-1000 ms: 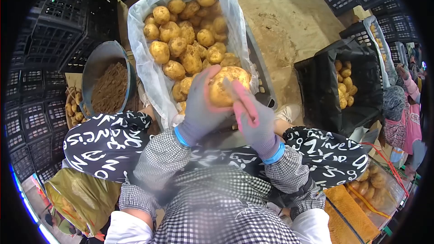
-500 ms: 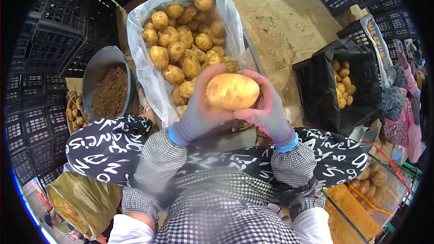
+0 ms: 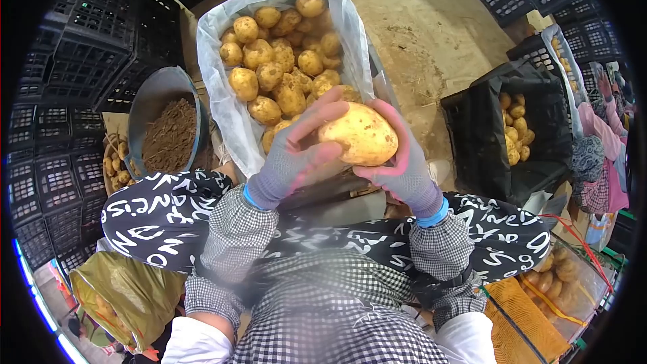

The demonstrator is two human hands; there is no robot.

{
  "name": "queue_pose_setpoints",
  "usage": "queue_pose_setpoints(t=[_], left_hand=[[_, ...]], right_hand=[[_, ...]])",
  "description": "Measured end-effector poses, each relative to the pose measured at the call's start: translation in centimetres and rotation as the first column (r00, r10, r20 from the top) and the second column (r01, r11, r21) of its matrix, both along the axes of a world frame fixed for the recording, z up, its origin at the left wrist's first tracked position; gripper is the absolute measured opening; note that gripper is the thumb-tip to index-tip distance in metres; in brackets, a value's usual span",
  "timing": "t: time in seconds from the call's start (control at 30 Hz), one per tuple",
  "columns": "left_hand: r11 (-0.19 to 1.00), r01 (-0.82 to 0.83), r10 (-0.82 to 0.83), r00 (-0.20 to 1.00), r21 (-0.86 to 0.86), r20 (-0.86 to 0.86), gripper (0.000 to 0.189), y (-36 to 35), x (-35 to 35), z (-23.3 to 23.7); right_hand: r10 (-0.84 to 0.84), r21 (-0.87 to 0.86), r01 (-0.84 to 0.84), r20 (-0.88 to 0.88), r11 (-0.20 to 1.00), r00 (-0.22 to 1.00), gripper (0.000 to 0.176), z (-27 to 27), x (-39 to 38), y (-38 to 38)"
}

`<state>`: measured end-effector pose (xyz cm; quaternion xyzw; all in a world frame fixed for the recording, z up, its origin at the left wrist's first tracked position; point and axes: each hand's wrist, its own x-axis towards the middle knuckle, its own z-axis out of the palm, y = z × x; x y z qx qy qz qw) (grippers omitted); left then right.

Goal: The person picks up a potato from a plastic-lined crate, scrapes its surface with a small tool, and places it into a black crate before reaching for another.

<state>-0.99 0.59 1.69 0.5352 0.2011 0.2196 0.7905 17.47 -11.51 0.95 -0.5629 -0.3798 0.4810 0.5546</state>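
Note:
In the middle of the head view, a large pale yellow potato [image 3: 360, 133] with brown specks is held up between my gloved hands. My right hand [image 3: 406, 160] grips its right end, fingers behind and thumb underneath. My left hand [image 3: 288, 156] is at the left end, its fingertips and thumb curved against the skin. Just beyond my hands stands a crate lined with a white plastic sheet [image 3: 219, 104]. Inside it lies a heap of soil-marked potatoes [image 3: 269, 75], partly hidden by my left hand.
A bucket of brown soil [image 3: 170, 136] stands at the left, beside stacked black crates [image 3: 91, 34]. To the right, a black-lined crate [image 3: 472, 121] contains potatoes. An orange mesh sack [image 3: 529, 320] and a yellowish bag [image 3: 128, 296] lie near my legs. Other people [image 3: 596, 168] are at the far right.
The potato has been turned, showing a more speckled side and a tilt down to the right. My left fingers have loosened and shifted on it. The view has moved slightly.

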Motion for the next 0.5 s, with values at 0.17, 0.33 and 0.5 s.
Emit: queue_pose_setpoints(t=[0.17,0.33,0.5], left_hand=[[0.999,-0.009,0.006,0.998,0.051,0.056,0.056,-0.2,0.3,0.8],[0.997,-0.012,0.004,0.994,0.071,0.110,0.058,-0.3,0.6,0.7],[0.998,-0.008,0.000,0.992,0.064,0.127,0.062,-0.1,0.6,0.4]], right_hand=[[-0.010,0.018,0.008,0.125,1.000,0.992,0.094,0.1,0.2,-0.1],[-0.045,0.126,-0.011,0.429,0.992,0.902,0.095,0.3,0.6,-0.3],[-0.051,0.141,-0.028,0.525,0.990,0.850,0.091,0.8,0.6,-0.3]])
